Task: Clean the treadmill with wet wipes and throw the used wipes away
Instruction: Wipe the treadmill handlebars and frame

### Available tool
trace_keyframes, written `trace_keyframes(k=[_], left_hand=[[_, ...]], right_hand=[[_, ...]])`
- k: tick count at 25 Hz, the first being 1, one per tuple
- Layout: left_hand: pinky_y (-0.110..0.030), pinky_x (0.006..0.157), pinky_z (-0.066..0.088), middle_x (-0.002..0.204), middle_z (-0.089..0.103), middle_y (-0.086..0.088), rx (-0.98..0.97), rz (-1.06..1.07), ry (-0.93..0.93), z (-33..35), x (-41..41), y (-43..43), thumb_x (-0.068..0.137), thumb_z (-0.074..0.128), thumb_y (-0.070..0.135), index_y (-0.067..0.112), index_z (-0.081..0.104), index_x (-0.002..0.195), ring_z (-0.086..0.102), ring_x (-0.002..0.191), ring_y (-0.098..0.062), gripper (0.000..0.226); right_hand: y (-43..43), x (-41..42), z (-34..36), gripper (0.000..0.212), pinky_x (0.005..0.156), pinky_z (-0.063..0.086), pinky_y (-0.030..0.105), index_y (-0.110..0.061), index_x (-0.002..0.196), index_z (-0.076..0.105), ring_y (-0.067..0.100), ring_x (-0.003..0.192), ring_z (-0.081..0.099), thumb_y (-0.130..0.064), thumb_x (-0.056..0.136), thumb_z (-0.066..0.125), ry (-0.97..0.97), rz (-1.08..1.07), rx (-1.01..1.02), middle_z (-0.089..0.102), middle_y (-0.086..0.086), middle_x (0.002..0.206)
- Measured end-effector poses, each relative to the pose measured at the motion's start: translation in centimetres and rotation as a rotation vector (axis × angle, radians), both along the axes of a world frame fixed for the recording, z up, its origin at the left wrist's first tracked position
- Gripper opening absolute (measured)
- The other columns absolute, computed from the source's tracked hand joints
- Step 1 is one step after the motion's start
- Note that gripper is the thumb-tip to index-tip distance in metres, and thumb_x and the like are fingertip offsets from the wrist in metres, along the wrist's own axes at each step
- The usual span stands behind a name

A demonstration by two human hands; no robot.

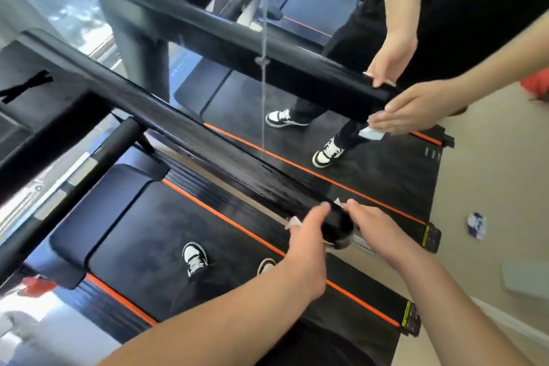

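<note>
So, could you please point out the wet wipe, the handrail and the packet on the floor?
wet wipe (292, 221): head view, its white corner showing.
handrail (208, 145): head view, middle of the bar.
packet (476, 226): head view, its centre.

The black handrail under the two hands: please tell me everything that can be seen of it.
The handrail is a long, thick black bar with a slightly glossy, finely ribbed surface. It runs slanting from the console at upper left down to a rounded end at lower right, above the treadmill belt. The left hand and right hand grip that end, and bits of white wipe show between fingers and bar.
</note>
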State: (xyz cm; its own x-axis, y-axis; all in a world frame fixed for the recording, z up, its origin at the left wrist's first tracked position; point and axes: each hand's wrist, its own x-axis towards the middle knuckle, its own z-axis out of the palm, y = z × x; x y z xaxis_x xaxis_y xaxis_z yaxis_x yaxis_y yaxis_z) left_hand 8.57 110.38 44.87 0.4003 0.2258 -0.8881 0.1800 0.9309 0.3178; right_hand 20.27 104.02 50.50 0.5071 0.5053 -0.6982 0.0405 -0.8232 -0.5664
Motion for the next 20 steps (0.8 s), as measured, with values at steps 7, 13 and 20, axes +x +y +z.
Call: trace_keyframes(k=[7,13,20], left_hand=[[-0.04,0.105,0.049,0.093,0.069,-0.015,-0.116,0.065,-0.121,4.6,-0.2,0.1,0.082,0.067,0.015,-0.008,0.064,0.112,0.066,0.095,-0.028,0.037],[-0.038,0.068,0.057,0.102,0.062,-0.019,0.053,0.231,0.042,7.2,-0.9,4.3,0.1,0.048,0.009,0.001,0.057,0.109,0.065,0.085,-0.033,0.016],[-0.036,0.081,0.041,0.083,0.049,0.0,0.338,0.11,0.195,4.9,-2.3,9.9,0.077,0.054,0.036,0.022,0.05,0.083,0.046,0.083,-0.021,0.016]], right_hand=[[-1.3,-6.1,-0.9,0.042,0.083,0.042,0.035,-0.022,0.09,0.062,0.014,0.1,0.058,-0.047,0.107,0.032,-0.023,-0.457,0.119,0.064,-0.007,0.099],[1.0,-9.8,0.2,0.056,0.102,0.033,0.04,-0.016,0.155,0.026,0.024,0.133,0.041,-0.045,0.107,0.026,0.017,-0.52,0.142,0.039,-0.002,0.142],[1.9,-9.8,-1.4,0.071,0.124,0.022,0.047,-0.005,0.156,0.025,0.031,0.151,0.021,-0.05,0.102,0.013,-0.678,0.262,-0.043,0.026,0.017,0.162]])
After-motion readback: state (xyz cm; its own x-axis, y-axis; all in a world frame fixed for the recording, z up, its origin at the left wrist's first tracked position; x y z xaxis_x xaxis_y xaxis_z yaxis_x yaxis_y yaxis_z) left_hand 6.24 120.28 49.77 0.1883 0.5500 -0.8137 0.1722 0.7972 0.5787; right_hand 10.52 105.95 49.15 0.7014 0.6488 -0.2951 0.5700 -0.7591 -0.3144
